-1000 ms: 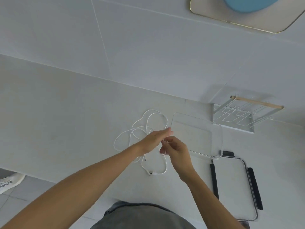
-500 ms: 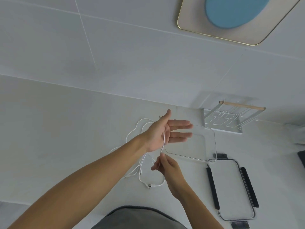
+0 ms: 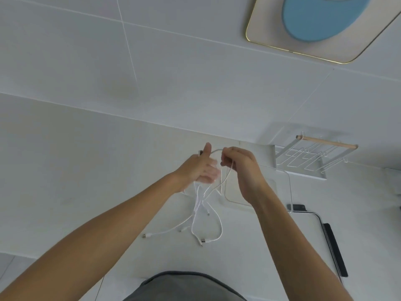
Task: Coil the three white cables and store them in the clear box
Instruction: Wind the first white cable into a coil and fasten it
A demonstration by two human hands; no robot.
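Observation:
White cables [image 3: 217,222] hang in a loose bunch from my hands down to the white counter [image 3: 91,192], their plug ends lying on it. My left hand [image 3: 200,168] is raised with the thumb up and the fingers stretched out; the thumb pins one cable end against the hand, and a dark plug sticks out beside it. That cable arches across to my right hand [image 3: 240,166], which pinches it just to the right. The clear box [image 3: 289,187] stands open on the counter behind and to the right of my right hand, partly hidden by it.
A flat clear lid with black side clips [image 3: 334,248] lies at the right, near the counter's front edge. A white wire rack with a wooden bar [image 3: 325,146] stands against the tiled wall behind the box. A gold-rimmed panel [image 3: 271,31] hangs on the wall.
Both hands have risen off the counter. My right hand moved up from below the left hand to beside its thumb, drawing the cable over it. The bunch of cables was pulled up and straightened.

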